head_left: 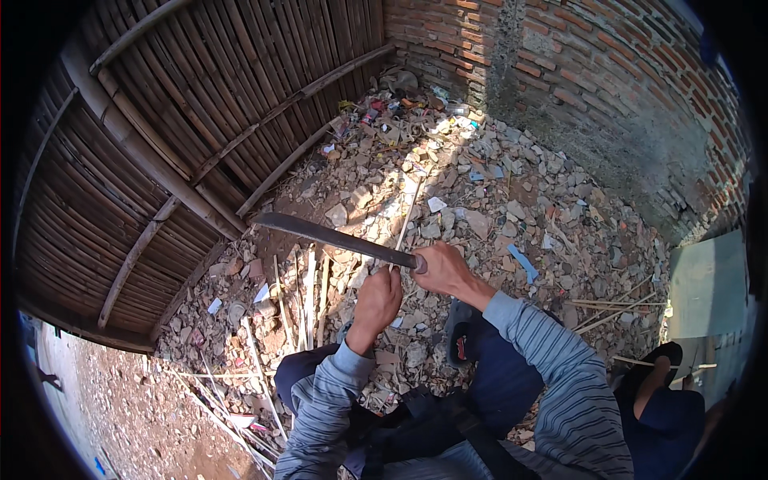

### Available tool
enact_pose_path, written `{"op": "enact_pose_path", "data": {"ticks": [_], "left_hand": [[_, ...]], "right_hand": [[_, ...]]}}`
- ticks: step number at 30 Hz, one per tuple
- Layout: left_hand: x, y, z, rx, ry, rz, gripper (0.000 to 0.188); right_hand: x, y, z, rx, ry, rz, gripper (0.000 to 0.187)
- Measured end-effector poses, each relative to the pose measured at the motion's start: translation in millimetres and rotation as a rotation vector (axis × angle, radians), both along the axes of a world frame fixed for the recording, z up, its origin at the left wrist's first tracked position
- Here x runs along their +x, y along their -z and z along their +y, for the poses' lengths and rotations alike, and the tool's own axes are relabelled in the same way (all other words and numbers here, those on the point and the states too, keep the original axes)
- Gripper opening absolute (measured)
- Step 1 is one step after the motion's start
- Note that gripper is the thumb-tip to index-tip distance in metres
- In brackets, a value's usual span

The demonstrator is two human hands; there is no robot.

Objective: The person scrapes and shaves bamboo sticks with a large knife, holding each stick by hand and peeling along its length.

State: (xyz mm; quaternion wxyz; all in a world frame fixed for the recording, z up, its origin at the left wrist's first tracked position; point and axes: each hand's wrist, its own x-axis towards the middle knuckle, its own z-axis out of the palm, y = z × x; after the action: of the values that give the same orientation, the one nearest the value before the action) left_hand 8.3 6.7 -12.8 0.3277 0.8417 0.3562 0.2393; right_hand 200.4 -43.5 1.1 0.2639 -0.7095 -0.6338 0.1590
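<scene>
My right hand (444, 270) is wrapped round the handle of a machete (328, 234), whose long dark blade points to the left, roughly level. Just below the blade, near its handle end, my left hand (376, 302) is closed on a thin bamboo strip (410, 211). The strip rises away from me past the blade, its far end over the rubble. Whether the blade touches the strip I cannot tell. Several pale bamboo strips (310, 298) lie or lean by my left knee.
Broken stone and brick rubble (480, 220) covers the ground. A bamboo wall (232, 96) stands at the left, a brick wall (592, 88) behind. More strips (224, 416) lie lower left, others (616, 308) at right. Another person (660, 408) sits close at the lower right.
</scene>
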Motion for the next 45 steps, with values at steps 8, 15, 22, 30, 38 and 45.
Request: {"op": "enact_pose_path", "data": {"ticks": [8, 15, 22, 30, 38, 45], "left_hand": [[0.7, -4.0, -0.9, 0.018, 0.027, 0.035, 0.023], [0.7, -7.1, -0.8, -0.115, -0.032, -0.018, 0.032], [0.6, -0.9, 3.5, -0.194, -0.049, -0.026, 0.040], [5.7, 5.3, 3.8, -0.218, -0.066, -0.077, 0.050], [5.5, -2.9, 1.8, -0.232, -0.055, -0.041, 0.047], [-1.3, 4.2, 5.8, -0.206, -0.035, -0.057, 0.042]], "right_hand": [[5.6, 4.3, 6.1, 0.014, 0.001, -0.084, 0.019], [1.8, -1.7, 3.6, 0.013, 0.013, -0.067, 0.018], [-1.7, 2.5, 1.6, 0.050, 0.007, -0.061, 0.015], [5.5, 0.4, 8.0, 0.039, 0.005, -0.072, 0.016], [23.9, 10.7, 13.9, 0.038, 0.109, -0.061, 0.013], [12.6, 0.2, 10.2, 0.051, 0.025, -0.069, 0.017]]}}
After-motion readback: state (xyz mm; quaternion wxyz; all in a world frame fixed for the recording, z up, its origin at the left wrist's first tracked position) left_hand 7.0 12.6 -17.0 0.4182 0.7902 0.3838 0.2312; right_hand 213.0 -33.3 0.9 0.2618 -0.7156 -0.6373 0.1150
